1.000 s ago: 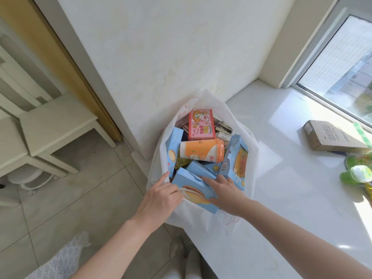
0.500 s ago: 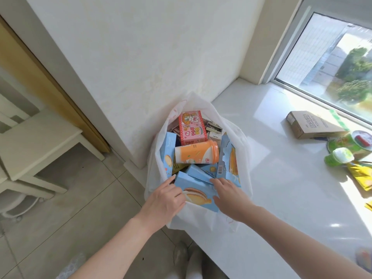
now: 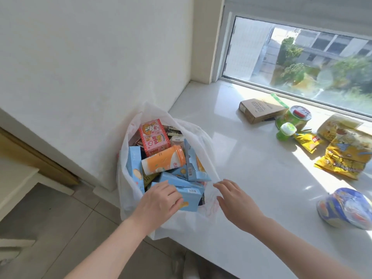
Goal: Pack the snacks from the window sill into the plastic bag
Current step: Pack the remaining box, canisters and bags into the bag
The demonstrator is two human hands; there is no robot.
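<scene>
**As the bag brims, one hand holds a blue box**

Where the sill point(image 3: 251, 168) ends at the wall, the bag point(image 3: 181, 224) stands with its mouth open. A blue box point(image 3: 191, 195) lies across the near side of the mouth, long axis left to right, barcode face up. The left hand point(image 3: 159, 200) curls its fingers over the box's left end. The right hand point(image 3: 235, 200) is released, fingers spread, beside the bag's right rim. Inside lie an orange cup point(image 3: 163, 163) on its side, lid toward the window, a pink box point(image 3: 154, 135) and more blue boxes. A brown box point(image 3: 259, 109), green cups point(image 3: 293, 117) and yellow packets point(image 3: 346, 154) lie on the sill.
</scene>
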